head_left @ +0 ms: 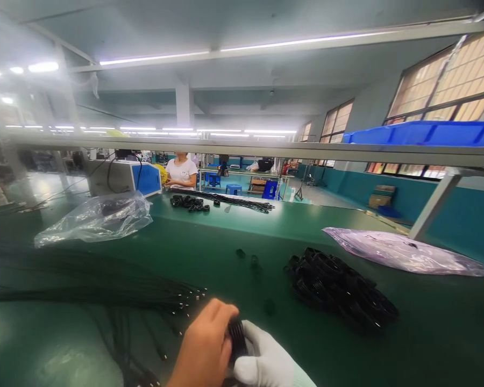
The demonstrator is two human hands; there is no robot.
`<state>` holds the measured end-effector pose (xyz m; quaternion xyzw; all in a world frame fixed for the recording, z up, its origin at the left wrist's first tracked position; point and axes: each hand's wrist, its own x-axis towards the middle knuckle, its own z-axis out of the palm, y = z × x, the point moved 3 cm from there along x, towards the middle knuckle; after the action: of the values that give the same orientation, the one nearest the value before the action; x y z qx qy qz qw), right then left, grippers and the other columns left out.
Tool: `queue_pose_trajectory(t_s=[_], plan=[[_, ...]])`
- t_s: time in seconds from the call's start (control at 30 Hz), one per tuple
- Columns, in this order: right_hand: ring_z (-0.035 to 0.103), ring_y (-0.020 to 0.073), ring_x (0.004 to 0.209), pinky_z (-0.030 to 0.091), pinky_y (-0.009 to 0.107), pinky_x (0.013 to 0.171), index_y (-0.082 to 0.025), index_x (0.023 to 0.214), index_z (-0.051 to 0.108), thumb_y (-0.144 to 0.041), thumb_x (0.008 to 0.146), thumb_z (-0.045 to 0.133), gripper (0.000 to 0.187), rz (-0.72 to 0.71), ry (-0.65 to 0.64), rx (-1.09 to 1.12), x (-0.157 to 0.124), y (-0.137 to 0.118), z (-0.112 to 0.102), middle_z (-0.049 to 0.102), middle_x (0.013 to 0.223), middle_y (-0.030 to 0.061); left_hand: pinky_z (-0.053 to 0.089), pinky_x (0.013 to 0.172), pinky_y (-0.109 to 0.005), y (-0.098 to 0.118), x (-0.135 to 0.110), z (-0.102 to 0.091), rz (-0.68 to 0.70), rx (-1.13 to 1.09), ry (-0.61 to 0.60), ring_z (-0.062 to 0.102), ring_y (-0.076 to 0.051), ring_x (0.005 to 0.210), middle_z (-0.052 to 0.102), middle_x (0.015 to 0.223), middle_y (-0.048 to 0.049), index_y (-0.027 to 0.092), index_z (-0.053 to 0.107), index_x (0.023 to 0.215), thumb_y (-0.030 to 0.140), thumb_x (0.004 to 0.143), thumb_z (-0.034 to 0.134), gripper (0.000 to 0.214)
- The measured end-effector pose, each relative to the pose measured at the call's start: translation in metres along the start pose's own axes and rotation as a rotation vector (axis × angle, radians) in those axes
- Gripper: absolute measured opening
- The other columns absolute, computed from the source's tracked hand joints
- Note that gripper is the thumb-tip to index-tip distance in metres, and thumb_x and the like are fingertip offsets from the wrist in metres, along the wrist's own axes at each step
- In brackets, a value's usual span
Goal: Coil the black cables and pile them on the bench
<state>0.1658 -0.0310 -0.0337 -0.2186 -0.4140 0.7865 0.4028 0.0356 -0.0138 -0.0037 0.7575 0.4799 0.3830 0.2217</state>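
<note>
Black coil is between left hand and gloved right hand — each grip closed on it. Piled coils lie rightward.

Two hands, one held coil, two tabletop bags.

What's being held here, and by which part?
A black cable coil, held at its sides: bare left hand on one, gloved right hand on the other.
</note>
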Motion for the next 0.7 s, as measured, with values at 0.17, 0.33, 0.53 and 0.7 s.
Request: queue_pose_trajectory(t_s=[0.17,0.33,0.53,0.7], plan=[[0.061,0.0224,0.089,0.047,0.041,0.083,-0.015,0.113,0.053,-0.038,0.062,0.079,0.062,-0.050,-0.036,-0.077,0.006,0.003,0.000,0.056,0.100,0.0083,0.042,0.063,-0.025,-0.012,0.002,0.015,0.027,-0.084,0.014,0.058,-0.017,0.069,0.060,0.073,-0.0034,0.019,0.070,0.081,0.003,0.070,0.046,0.032],[0.059,0.0171,0.086,0.047,0.032,0.074,-0.016,0.113,0.055,-0.032,0.071,0.074,0.049,-0.024,-0.019,0.117,0.001,0.003,-0.001,0.055,0.103,0.0078,0.042,0.061,-0.023,-0.014,0.015,0.012,-0.060,-0.247,0.011,0.056,-0.014,0.068,0.058,0.072,-0.0001,0.018,0.067,0.074,0.002,0.064,0.047,0.027],[0.062,0.0178,0.089,0.045,0.030,0.081,-0.009,0.125,0.053,-0.039,0.085,0.056,0.050,0.094,-0.147,0.404,-0.011,0.000,-0.008,0.060,0.114,0.0118,0.048,0.067,-0.026,-0.015,0.023,-0.019,-0.186,-0.380,-0.067,0.058,-0.016,0.071,0.064,0.084,-0.0015,0.020,0.066,0.099,0.032,0.077,0.059,0.026],[0.064,0.0173,0.079,0.050,0.034,0.072,-0.010,0.116,0.058,-0.045,0.085,0.045,0.049,-0.065,0.382,-0.283,-0.027,-0.026,-0.032,0.063,0.107,0.0141,0.052,0.075,-0.030,-0.070,0.000,-0.025,-0.207,-0.179,0.060,0.065,-0.023,0.085,0.070,0.096,-0.0010,0.026,0.068,0.092,0.050,0.073,0.061,0.031]])
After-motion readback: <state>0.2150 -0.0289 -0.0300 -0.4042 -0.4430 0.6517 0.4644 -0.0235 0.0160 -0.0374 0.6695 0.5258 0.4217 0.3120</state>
